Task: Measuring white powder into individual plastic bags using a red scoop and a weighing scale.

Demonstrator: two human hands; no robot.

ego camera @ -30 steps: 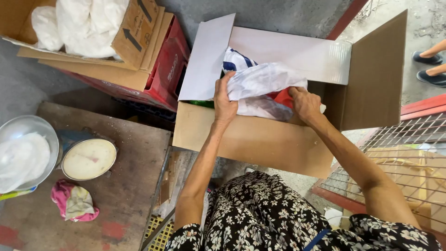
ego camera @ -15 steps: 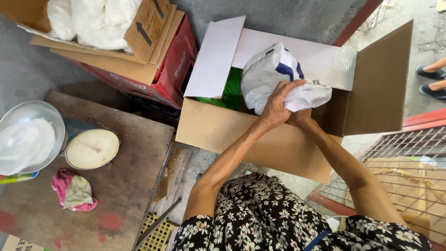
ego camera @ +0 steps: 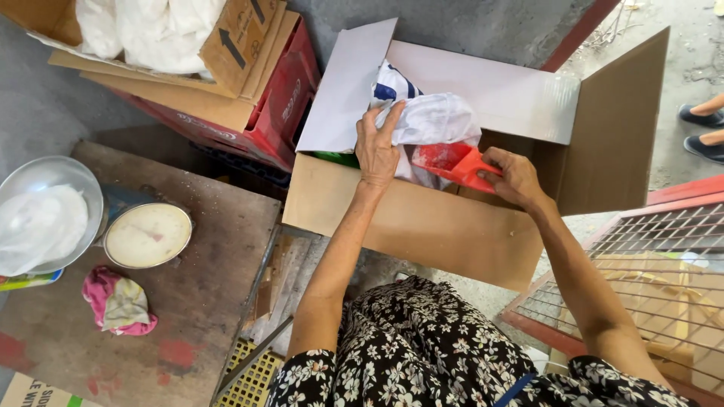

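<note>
- Holding back a white plastic bag with blue stripes (ego camera: 426,117), the left hand (ego camera: 377,147) lies flat on it inside the open brown cardboard box (ego camera: 422,226); fingers spread, pressing rather than pinching.
- Half a second ago both hands were bunched together on the bag near the box's right side; now they are apart, the left on the bag, the right lower and to the right.
- A red plastic scoop (ego camera: 456,164) has come into view since then, dusted with white powder. The right hand (ego camera: 516,177) has its grip closed around the scoop's handle, just above the box's front wall.
- The bag has sunk lower in the box than before; a patch of green (ego camera: 335,158) shows under its left edge.
- The box stands open in front of the person's black floral-print dress (ego camera: 422,354), with white-lined flaps at left and rear and a plain brown flap standing at right.
- Left of it sits a red printed carton (ego camera: 279,105), tilted, with a brown cardboard box bearing black arrow marks (ego camera: 234,45) stacked on top, holding white bags (ego camera: 151,26).
- On the worn wooden table (ego camera: 196,316): a round white dial scale (ego camera: 147,235), a metal bowl holding a white bag (ego camera: 45,215), and a crumpled pink cloth (ego camera: 117,301).
- A printed carton corner (ego camera: 34,392) shows at bottom left; a red-framed wire mesh rack (ego camera: 656,256) is at right.
- Another person's dark shoes (ego camera: 701,132) are at the far right edge.
</note>
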